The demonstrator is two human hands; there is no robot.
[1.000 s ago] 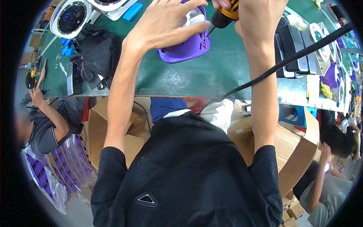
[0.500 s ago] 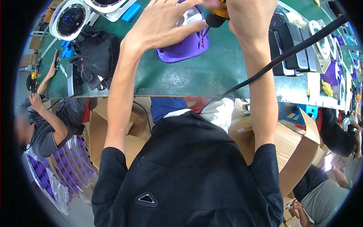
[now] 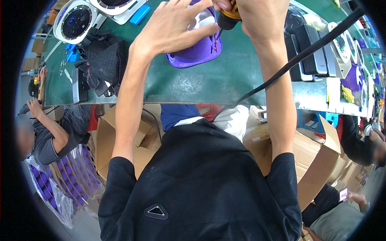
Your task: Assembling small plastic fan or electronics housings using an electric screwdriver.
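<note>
Purple housing: a smooth, glossy purple shell [image 3: 189, 59] lies on the bench at the top middle of the view, between the two forearms; its near end is broadly rounded with a thin raised rim, and its far part is hidden by the left hand and the picture's edge.
Inside of the housing: a white rounded piece [image 3: 204, 19] shows beyond the left thumb; a thin reddish strip stands out against the purple near the right wall.
Left hand: the left hand [image 3: 173, 25] lies across the housing, thumb and fingers spread apart, the thumb stretched toward the right rim.
Right hand: the right hand [image 3: 263, 19] has its fingers clamped on a power driver, partly cut off by the top edge.
Power driver: a yellow-and-black tool [image 3: 230, 18], its dark nose and thin bit slanting down to the housing's right side; whether the tip touches cannot be told.
Green bench: the worn green top [image 3: 189, 86] has pale scuffs just in front of the housing.
Left of the arms: a black mesh bag [image 3: 106, 58], a blue block [image 3: 140, 15] and a white device with a round dark face [image 3: 75, 23].
Right of the arms: dark grey boxes [image 3: 313, 50]; a thick black cable [image 3: 299, 60] crosses before the right forearm.
</note>
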